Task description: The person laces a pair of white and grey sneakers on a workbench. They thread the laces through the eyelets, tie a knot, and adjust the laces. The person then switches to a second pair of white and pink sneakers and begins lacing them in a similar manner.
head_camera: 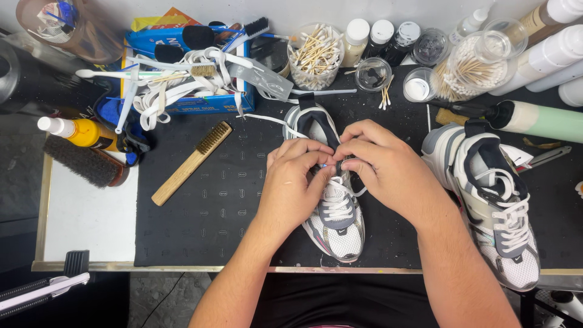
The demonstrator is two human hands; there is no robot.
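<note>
A white and grey sneaker (337, 226) lies on the black mat (212, 212), toe toward me. My left hand (294, 182) and my right hand (382, 164) meet over its upper eyelets, and both pinch the white shoelace (336, 200) there. A loose end of the lace (267, 119) trails away to the upper left. The fingers hide the spot where the lace is gripped. A second matching sneaker (498, 200), fully laced, lies to the right of my right forearm.
A wooden brush (191, 163) lies left of the shoe. A dark brush (82, 161) and a yellow bottle (85, 132) sit at far left. Jars of cotton swabs (314, 56), small bottles and a blue box of laces (182, 79) line the back.
</note>
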